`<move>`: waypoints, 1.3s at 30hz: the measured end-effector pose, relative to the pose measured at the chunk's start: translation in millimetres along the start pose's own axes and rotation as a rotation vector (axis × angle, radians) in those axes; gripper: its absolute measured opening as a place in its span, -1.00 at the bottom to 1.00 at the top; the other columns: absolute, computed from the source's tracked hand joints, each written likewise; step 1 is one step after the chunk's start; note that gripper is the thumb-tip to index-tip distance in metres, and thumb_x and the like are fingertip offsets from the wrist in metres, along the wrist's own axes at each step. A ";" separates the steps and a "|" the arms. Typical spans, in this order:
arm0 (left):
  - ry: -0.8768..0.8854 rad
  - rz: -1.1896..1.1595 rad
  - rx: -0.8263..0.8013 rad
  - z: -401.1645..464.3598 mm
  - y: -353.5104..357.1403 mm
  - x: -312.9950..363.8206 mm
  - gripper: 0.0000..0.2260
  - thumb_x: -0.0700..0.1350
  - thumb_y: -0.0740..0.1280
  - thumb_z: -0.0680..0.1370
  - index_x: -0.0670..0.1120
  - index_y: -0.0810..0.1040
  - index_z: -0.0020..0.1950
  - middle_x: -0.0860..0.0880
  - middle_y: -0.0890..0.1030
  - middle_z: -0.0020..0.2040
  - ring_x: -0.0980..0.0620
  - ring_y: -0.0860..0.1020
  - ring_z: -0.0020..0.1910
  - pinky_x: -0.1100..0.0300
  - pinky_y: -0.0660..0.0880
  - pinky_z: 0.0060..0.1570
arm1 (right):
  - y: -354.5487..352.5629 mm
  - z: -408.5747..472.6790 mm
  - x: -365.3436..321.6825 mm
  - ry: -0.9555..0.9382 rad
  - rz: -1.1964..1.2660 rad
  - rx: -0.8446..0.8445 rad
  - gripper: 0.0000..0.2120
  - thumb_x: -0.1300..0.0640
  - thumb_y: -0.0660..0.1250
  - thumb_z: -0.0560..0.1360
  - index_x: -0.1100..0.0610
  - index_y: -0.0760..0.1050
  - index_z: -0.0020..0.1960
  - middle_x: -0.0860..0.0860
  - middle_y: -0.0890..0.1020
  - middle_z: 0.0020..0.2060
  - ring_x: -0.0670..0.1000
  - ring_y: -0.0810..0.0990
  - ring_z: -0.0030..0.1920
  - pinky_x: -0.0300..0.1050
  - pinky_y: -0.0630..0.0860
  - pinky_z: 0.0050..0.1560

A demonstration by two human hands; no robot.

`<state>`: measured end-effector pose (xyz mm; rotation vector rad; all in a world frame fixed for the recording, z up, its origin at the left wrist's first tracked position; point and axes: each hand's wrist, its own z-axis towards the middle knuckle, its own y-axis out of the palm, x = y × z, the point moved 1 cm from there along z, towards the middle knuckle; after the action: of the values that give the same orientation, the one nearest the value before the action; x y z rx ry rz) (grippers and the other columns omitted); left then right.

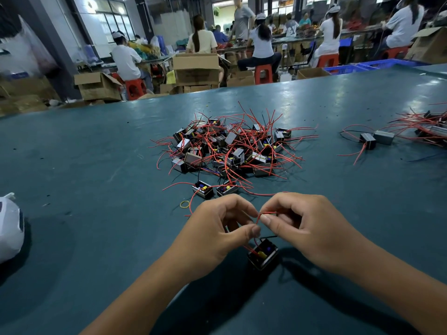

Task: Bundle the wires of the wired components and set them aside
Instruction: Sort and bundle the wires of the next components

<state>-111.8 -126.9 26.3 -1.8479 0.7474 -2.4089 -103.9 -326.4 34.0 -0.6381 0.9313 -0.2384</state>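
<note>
Behind the dark teal worktable (96, 153), in the upper part of the frame, people in white tops sit on red plastic stools (263, 73) among open brown cardboard boxes (196, 68), with blue plastic crates (362, 66) at upper right.

At lower centre, the left hand (217, 233) and right hand (307, 228) meet fingertip to fingertip, each pinching the thin red wires (260, 217) of a small black boxy wired component (262, 255) between thumb and curled fingers. That component hangs or rests just beneath the hands; whether it touches the table cannot be told.

Just above the hands, a yellow rubber band (184, 204) lies flat on the table, near two loose components (214, 189) of the same kind. Beyond them, at mid-frame, sits a tangled pile of components with red leads (229, 151). A second, smaller heap (416, 129) lies well apart at the right edge. A white plastic bag (9, 226) rests at the left edge.
</note>
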 end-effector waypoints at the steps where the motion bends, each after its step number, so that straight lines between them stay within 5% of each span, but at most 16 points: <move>1: 0.006 0.020 0.008 -0.1 -0.8 0.5 -0.86 -0.09 0.49 0.48 0.03 0.59 -0.02 -0.01 0.70 -0.18 0.03 0.62 -0.22 -0.05 0.53 -0.18 | 0.3 -0.1 2.2 0.027 0.037 -0.007 -0.92 0.08 0.42 0.52 0.00 0.59 -0.15 -0.16 0.39 -0.50 -0.15 0.35 -0.44 -0.36 0.26 -0.37; 5: 0.018 0.037 0.030 -0.5 -0.8 2.6 -0.88 -0.12 0.51 0.48 -0.05 0.60 -0.05 -0.02 0.70 -0.19 0.10 0.60 -0.23 0.15 0.49 -0.22 | 4.0 -0.8 6.6 0.077 0.127 -0.007 -0.93 0.02 0.41 0.50 -0.03 0.57 -0.15 -0.10 0.39 -0.49 -0.15 0.32 -0.42 -0.24 0.29 -0.37; 10: 0.036 0.027 0.035 -0.9 -1.3 2.4 -0.90 -0.10 0.50 0.47 -0.01 0.62 -0.08 -0.04 0.69 -0.19 0.07 0.61 -0.23 0.02 0.53 -0.21 | 10.3 -1.4 4.9 0.111 0.220 -0.025 -0.91 -0.05 0.37 0.43 -0.06 0.58 -0.13 0.16 0.51 -0.38 -0.04 0.37 -0.37 0.04 0.38 -0.30; 13: 0.057 0.050 0.033 -1.8 -1.1 1.8 -0.90 -0.07 0.50 0.49 0.01 0.62 -0.06 -0.02 0.70 -0.19 0.08 0.63 -0.22 -0.08 0.55 -0.19 | 11.0 -2.1 6.4 0.113 0.246 -0.022 -0.90 -0.07 0.38 0.43 -0.06 0.58 -0.13 0.17 0.49 -0.38 -0.05 0.36 -0.38 -0.05 0.35 -0.31; 18: 0.105 0.115 0.037 -2.6 -2.9 1.4 -0.92 -0.05 0.50 0.50 0.04 0.63 -0.06 0.05 0.68 -0.22 0.17 0.60 -0.27 0.18 0.50 -0.28 | 12.5 -3.1 8.1 0.110 0.253 -0.008 -0.82 -0.14 0.35 0.40 -0.05 0.58 -0.14 0.16 0.43 -0.42 -0.05 0.32 -0.39 -0.11 0.31 -0.34; 21: 0.129 0.151 0.048 -2.9 -4.4 1.3 -0.94 -0.03 0.50 0.50 0.06 0.65 -0.07 0.06 0.68 -0.24 0.18 0.55 -0.32 0.17 0.46 -0.33 | 13.8 -3.9 9.4 0.116 0.267 0.004 -0.80 -0.15 0.35 0.39 -0.04 0.58 -0.15 0.07 0.37 -0.45 -0.08 0.29 -0.40 -0.16 0.29 -0.35; 27: 0.149 0.180 0.058 -4.2 -5.9 3.4 -0.94 0.05 0.45 0.49 0.14 0.67 -0.06 0.08 0.67 -0.23 -0.21 0.49 -0.35 -0.09 0.43 -0.38 | 14.9 -5.1 5.6 0.120 0.206 0.056 -0.90 -0.07 0.38 0.40 -0.06 0.55 -0.16 -0.11 0.29 -0.53 -0.15 0.24 -0.46 -0.34 0.21 -0.41; 34: 0.168 0.232 0.058 -5.5 -9.1 1.6 -0.92 0.01 0.45 0.51 0.16 0.69 -0.03 0.09 0.67 -0.22 -0.23 0.45 -0.38 -0.09 0.42 -0.40 | 14.6 -4.8 2.2 0.172 0.233 0.039 -0.88 0.14 0.45 0.48 -0.04 0.54 -0.15 -0.11 0.29 -0.53 -0.14 0.22 -0.45 -0.28 0.21 -0.41; 37: 0.237 0.289 0.069 -3.9 -10.1 1.2 -0.92 -0.08 0.48 0.52 0.10 0.71 -0.03 0.13 0.67 -0.21 -0.06 0.53 -0.37 -0.01 0.46 -0.38 | 15.2 -4.4 1.6 0.190 0.248 0.038 -0.87 0.15 0.43 0.48 -0.05 0.54 -0.15 -0.11 0.29 -0.53 -0.14 0.22 -0.46 -0.30 0.22 -0.41; 39: 0.324 0.366 0.085 -2.5 -10.1 2.9 -0.90 -0.16 0.48 0.51 0.04 0.72 -0.05 0.18 0.67 -0.20 0.13 0.57 -0.31 0.25 0.47 -0.35 | 15.6 -4.5 1.4 0.196 0.256 0.042 -0.87 0.14 0.43 0.48 -0.07 0.54 -0.16 -0.10 0.29 -0.54 -0.13 0.22 -0.45 -0.29 0.22 -0.41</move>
<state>-112.3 -117.9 32.2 -1.1766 0.8914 -2.4659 -108.0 -316.5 21.8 -0.4563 1.1826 -0.0921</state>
